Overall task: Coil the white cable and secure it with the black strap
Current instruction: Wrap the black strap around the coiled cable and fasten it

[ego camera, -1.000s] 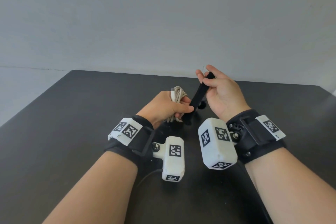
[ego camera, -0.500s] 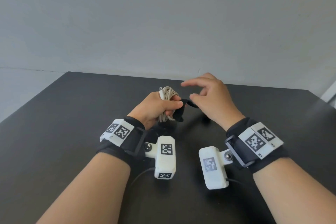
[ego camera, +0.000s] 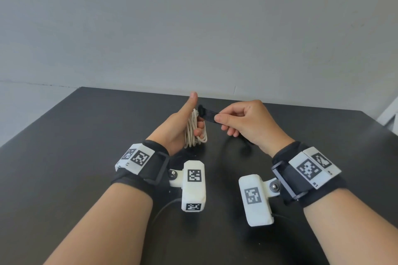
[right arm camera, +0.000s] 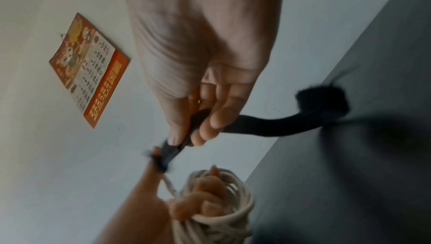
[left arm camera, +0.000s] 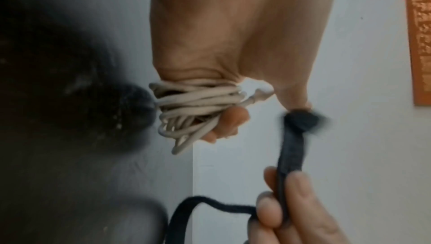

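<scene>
The white cable point(ego camera: 195, 130) is wound into a small coil, and my left hand point(ego camera: 183, 123) holds it above the black table with the fingers curled through the loops and the thumb pointing up. The black strap point(ego camera: 207, 115) runs from beside that thumb to my right hand point(ego camera: 218, 119), which pinches it between thumb and forefinger. In the left wrist view the coil point(left arm camera: 198, 111) sits under the palm and the strap point(left arm camera: 291, 148) stretches to the right hand's fingertips point(left arm camera: 293, 189). In the right wrist view the strap's tail point(right arm camera: 268, 126) trails off to a rolled end.
The black table point(ego camera: 86, 157) reaches a pale wall at the back. White wrist cameras point(ego camera: 193, 185) with black leads hang under both forearms. An orange calendar point(right arm camera: 88, 70) hangs on the wall. A white object shows past the table's right corner point(ego camera: 387, 114).
My right hand lowered the upright strap, opened briefly by the coil, and now pinches the strap stretched sideways. The left thumb has lifted off the coil and points up.
</scene>
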Action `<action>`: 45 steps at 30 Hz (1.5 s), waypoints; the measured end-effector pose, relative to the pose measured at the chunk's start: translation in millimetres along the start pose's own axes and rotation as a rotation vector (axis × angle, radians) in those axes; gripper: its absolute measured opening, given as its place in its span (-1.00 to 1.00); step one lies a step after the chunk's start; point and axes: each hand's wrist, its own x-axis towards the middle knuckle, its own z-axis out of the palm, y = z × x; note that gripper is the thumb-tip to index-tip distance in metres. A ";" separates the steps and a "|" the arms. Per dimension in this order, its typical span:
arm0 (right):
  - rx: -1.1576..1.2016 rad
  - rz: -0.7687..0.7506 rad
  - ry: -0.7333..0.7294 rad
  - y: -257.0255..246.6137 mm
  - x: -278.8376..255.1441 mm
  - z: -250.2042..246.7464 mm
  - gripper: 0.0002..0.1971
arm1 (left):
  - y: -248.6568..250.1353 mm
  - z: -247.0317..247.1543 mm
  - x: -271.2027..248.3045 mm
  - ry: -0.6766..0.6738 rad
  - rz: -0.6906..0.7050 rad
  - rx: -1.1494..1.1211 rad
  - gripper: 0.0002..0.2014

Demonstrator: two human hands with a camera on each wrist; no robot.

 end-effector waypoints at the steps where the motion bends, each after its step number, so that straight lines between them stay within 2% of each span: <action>1: 0.013 0.015 -0.033 -3.1 -0.2 2.0 -0.93 | 0.6 -0.3 0.0 -0.024 -0.011 -0.035 -0.26; 4: 0.016 0.048 -0.131 -12.2 0.8 12.1 -0.90 | 1.8 0.6 1.6 -0.096 -0.037 -0.143 -0.22; 7: 0.026 0.080 -0.092 -16.8 3.7 16.2 -0.88 | 0.4 0.2 1.8 -0.157 -0.062 -0.180 -0.25; 12: 0.173 0.127 -0.040 -16.1 5.4 13.8 -0.92 | 1.8 0.4 -0.4 -0.151 -0.088 -0.268 -0.29; 17: 0.238 0.158 -0.129 -17.7 4.8 13.1 -0.95 | -0.1 3.2 0.3 -0.193 -0.134 -0.264 -0.17; 20: 0.170 0.179 -0.195 -18.5 3.3 19.0 -0.91 | -2.3 1.1 3.5 -0.247 -0.147 -0.297 -0.09; 24: 0.041 0.224 -0.095 -16.7 3.7 21.5 -0.86 | 0.1 -1.7 3.2 -0.338 -0.144 -0.385 -0.11; 26: 0.039 0.230 -0.074 -16.9 4.4 21.2 -0.85 | 1.5 0.0 -1.3 -0.369 -0.108 -0.315 -0.30; 28: 0.049 0.234 -0.064 -16.7 5.3 20.3 -0.83 | 0.8 1.3 -4.1 -0.357 -0.020 -0.186 -0.70; 30: 0.046 0.237 -0.067 -16.7 4.8 18.7 -0.83 | 0.2 2.3 -6.2 -0.363 0.018 -0.108 -0.93; 35: 0.036 0.208 -0.033 -13.5 2.8 11.4 -0.83 | -1.8 3.1 -8.3 -0.361 0.036 -0.138 -0.88; 37: -0.013 0.157 -0.025 -10.5 3.3 6.9 -0.75 | -1.6 4.1 -9.0 -0.398 0.029 -0.107 -0.86; 40: -0.158 0.023 -0.167 -7.6 2.6 -1.7 -0.47 | 0.5 6.8 -12.8 -0.484 0.003 -0.038 -0.87; 42: -0.230 -0.004 -0.302 -7.3 2.2 -6.9 -0.44 | 2.5 11.0 -17.7 -0.549 -0.036 0.002 -0.86; 45: -0.250 0.018 -0.434 -5.8 3.4 -12.5 -0.50 | 3.0 16.4 -21.9 -0.630 -0.092 0.047 -0.79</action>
